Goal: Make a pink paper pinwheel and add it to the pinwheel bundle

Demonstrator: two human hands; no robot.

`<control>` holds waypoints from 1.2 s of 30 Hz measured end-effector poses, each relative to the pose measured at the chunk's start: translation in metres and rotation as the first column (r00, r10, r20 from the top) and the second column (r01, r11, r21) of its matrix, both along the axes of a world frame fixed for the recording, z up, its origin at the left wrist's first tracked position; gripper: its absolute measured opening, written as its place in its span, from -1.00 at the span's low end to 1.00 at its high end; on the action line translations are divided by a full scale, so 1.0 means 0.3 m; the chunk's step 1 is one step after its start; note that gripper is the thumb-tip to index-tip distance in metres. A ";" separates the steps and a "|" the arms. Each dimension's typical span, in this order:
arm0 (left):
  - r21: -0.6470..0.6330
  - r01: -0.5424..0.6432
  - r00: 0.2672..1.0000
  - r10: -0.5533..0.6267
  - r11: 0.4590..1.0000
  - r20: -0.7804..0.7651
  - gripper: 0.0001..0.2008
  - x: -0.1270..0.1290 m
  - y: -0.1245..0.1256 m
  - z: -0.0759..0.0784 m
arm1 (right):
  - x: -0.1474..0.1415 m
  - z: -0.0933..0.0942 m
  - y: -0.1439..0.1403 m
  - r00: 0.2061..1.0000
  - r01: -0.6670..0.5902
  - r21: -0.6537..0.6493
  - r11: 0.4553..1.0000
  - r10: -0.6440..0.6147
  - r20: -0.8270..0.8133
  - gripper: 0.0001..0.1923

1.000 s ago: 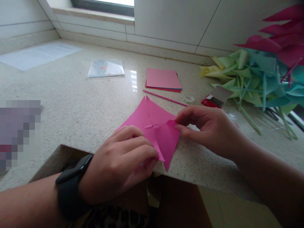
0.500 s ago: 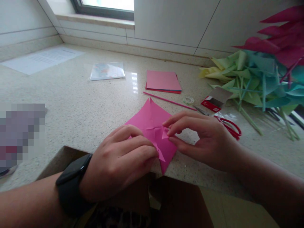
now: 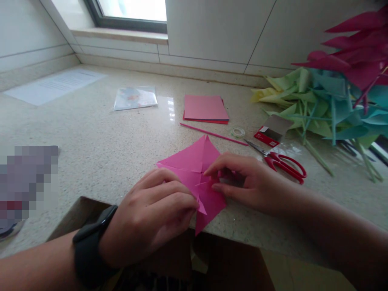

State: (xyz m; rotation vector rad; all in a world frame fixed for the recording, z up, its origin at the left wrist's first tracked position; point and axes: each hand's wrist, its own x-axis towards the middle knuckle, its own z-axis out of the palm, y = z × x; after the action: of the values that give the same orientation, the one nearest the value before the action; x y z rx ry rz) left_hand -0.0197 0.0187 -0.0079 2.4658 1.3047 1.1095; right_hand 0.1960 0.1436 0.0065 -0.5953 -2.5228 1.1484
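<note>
A pink square of paper (image 3: 189, 159), cut and partly folded, lies on the speckled stone counter (image 3: 100, 133) at its near edge. My left hand (image 3: 151, 214), with a black watch on its wrist, presses down on the paper's near left part. My right hand (image 3: 242, 182) pinches the paper's right corner flap and holds it over the paper's middle. One corner of the paper hangs over the counter's edge.
Red-handled scissors (image 3: 280, 161) lie just right of my right hand. Behind are a pink stick (image 3: 212, 134), a tape roll (image 3: 238, 131), a stack of coloured paper (image 3: 205, 108), a small red box (image 3: 271, 131), a plastic sleeve (image 3: 135, 98) and a heap of paper pinwheels (image 3: 336, 93).
My right hand has carried the paper's right corner flap leftward onto the middle. The scissors, hidden before, now show. My left hand has stayed on the paper.
</note>
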 end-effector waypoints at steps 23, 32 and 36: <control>-0.095 -0.017 0.999 0.021 0.995 0.036 -0.91 -0.004 0.014 0.009 | -0.025 -0.020 -0.055 0.976 0.012 -0.147 0.989 -0.043 -0.212 -0.87; -0.083 -0.031 0.998 0.036 0.996 0.056 -0.86 0.002 0.015 0.004 | -0.030 -0.016 -0.055 0.975 -0.003 -0.126 0.992 -0.025 -0.220 -0.87; -0.090 -0.107 0.990 0.114 0.990 0.079 -0.84 0.008 0.017 0.004 | -0.030 -0.013 -0.056 0.974 -0.016 -0.084 0.996 -0.004 -0.226 -0.88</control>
State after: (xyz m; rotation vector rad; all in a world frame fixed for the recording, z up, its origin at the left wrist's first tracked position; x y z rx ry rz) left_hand -0.0174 0.0238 -0.0066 2.2848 1.4476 1.1435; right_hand 0.1869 0.1268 0.0026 -0.4494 -2.2949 1.2546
